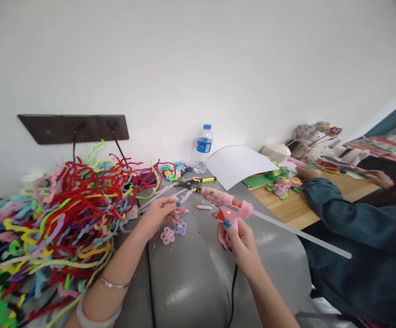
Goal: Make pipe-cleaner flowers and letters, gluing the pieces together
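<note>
In my right hand (237, 239) is a pink hot glue gun (230, 208), its orange light lit and a long translucent glue stick (303, 233) sticking out of its back. My left hand (162, 213) pinches a short lilac pipe cleaner piece (186, 196), whose far end is close to the glue gun's nozzle. Below those fingers lie a pink pipe cleaner flower (167, 236) and a purple one (180, 227). A short pink piece (204, 207) rests on the grey table (198, 278). Behind the nozzle are pliers (205, 179) with yellow-and-black handles.
A big tangled heap of coloured pipe cleaners (64, 232) covers the left side. Toward the wall are a water bottle (204, 148) and a white paper sheet (241, 164). A black cord (233, 291) hangs below the gun. At right, another person's sleeve (351, 221) borders a wooden table (291, 207).
</note>
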The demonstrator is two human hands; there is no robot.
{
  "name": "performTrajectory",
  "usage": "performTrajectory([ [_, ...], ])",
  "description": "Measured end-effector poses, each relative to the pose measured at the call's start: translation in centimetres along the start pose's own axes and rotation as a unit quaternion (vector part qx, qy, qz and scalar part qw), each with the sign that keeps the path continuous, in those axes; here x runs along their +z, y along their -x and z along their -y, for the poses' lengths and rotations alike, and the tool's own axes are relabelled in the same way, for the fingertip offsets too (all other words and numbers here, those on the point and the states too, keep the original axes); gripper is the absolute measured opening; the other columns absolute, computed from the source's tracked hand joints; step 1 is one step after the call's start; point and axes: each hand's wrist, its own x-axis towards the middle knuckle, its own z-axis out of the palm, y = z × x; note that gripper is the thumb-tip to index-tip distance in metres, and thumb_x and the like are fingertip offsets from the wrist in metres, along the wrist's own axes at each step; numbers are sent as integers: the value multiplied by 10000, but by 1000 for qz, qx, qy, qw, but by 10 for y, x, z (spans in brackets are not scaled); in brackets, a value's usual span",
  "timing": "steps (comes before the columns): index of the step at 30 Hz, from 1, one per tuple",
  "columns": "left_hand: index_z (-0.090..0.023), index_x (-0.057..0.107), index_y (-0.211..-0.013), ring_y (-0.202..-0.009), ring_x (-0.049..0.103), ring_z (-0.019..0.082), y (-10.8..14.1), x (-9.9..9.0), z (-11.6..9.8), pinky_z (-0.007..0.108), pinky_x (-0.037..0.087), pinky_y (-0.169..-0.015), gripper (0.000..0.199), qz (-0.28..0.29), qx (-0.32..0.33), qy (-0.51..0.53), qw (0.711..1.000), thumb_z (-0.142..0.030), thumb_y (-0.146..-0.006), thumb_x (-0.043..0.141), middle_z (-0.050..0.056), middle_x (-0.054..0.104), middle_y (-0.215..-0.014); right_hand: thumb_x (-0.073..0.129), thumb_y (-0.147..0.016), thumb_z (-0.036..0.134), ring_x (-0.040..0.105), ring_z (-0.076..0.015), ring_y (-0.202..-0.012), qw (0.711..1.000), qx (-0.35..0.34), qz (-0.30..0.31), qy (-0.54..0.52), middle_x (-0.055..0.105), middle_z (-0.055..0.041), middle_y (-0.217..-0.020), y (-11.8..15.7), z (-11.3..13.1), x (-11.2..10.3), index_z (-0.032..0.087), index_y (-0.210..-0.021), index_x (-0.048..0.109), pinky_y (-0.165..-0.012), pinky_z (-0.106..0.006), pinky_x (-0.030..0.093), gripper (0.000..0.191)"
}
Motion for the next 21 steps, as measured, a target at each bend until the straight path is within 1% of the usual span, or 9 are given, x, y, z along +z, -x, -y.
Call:
performTrajectory([
  [4, -134, 643, -880, -500, 616, 77, 2, 2, -1, 175, 498, -497, 278, -4, -3, -5, 1000, -269, -709, 817, 79, 779, -799, 434, -946, 620, 335, -113, -415, 1000, 16, 16, 13, 431, 71, -457, 0, 0, 0, 201, -880, 542, -460, -263, 272, 438],
  [9, -138, 634, -880, -501, 627, 81, 3, 2, -2, 170, 495, -492, 283, -13, 6, 1, 1000, -257, -705, 822, 77, 781, -795, 423, -931, 652, 326, -103, -427, 997, 40, 45, 37, 416, 65, -441, 0, -2, 2, 226, -699, 444, -478, -260, 289, 486],
  [12, -141, 628, -862, -501, 634, 81, 1, 1, -1, 163, 489, -476, 259, -20, 13, 9, 1000, -239, -712, 814, 77, 786, -808, 424, -919, 672, 325, -101, -433, 996, 52, 59, 40, 409, 63, -446, 0, -1, 3, 230, -668, 420, -483, -259, 302, 509],
  [21, -132, 657, -866, -577, 687, 103, 1, 1, -2, 159, 496, -489, 213, -33, 8, 10, 999, -216, -735, 803, 93, 794, -869, 445, -901, 687, 347, -110, -445, 995, 62, 49, 54, 401, 51, -466, 1, -6, 5, 240, -642, 397, -460, -257, 328, 519],
])
